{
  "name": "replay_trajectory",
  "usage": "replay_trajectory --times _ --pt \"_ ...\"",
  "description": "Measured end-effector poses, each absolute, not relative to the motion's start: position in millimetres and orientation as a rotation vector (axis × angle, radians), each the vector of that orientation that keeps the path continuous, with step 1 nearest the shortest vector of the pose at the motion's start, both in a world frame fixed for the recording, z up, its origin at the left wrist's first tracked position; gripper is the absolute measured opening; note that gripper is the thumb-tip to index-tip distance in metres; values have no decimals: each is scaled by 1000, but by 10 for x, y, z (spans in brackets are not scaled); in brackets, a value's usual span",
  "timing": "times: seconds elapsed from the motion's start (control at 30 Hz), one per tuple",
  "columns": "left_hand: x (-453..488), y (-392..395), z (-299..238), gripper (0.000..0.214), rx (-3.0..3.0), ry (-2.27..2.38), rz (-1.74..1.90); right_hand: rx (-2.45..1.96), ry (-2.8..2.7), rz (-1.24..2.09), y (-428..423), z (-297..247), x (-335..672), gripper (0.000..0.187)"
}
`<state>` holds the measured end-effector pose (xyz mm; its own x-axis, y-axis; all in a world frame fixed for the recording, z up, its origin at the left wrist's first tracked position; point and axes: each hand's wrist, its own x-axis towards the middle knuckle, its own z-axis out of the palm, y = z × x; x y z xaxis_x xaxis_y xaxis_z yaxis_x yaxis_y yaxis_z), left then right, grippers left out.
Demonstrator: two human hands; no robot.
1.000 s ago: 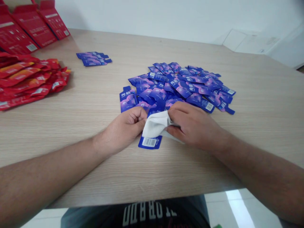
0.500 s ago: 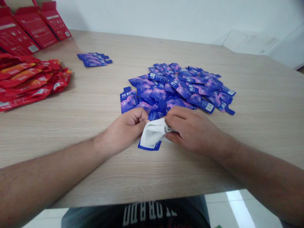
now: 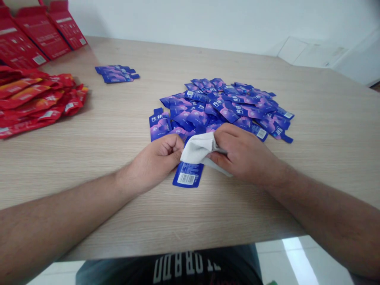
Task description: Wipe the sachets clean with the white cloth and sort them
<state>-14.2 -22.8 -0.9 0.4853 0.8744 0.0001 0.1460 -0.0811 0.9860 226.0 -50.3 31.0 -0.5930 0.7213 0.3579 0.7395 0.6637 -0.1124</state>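
My left hand (image 3: pixel 163 156) is closed, pinching the left edge of a blue sachet (image 3: pixel 187 175) whose barcode side faces up. In my right hand (image 3: pixel 242 154) is a folded white cloth (image 3: pixel 198 147), gripped between thumb and fingers. The cloth lies across the upper half of that sachet and hides much of it. Just beyond both hands spreads a heap of blue and purple sachets (image 3: pixel 204 107), overlapping one another.
Several similar sachets (image 3: pixel 117 74) are stacked farther back on the left. A pile of red packets (image 3: pixel 41 101) lies at the left edge, with red cartons (image 3: pixel 41 33) standing behind it. A white wall (image 3: pixel 192 23) borders the back of the wooden table (image 3: pixel 133 225).
My right hand has moved the cloth up and away from me along the sachet, uncovering its barcode. My left hand has stayed nearly in place.
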Motion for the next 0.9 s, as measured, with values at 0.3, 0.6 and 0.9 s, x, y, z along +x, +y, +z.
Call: replay_trajectory --times 0.3,0.6,0.9 --pt "-141 -229 -13 19 1557 925 774 -1149 -2510 -78 -511 309 2255 15" --pt "-148 -229 -5 23 1567 925 761 -1190 -2476 -72 -471 306 2289 16" --pt "-161 -220 -47 22 1481 902 746 -1118 -2537 -100 -516 319 2269 13"
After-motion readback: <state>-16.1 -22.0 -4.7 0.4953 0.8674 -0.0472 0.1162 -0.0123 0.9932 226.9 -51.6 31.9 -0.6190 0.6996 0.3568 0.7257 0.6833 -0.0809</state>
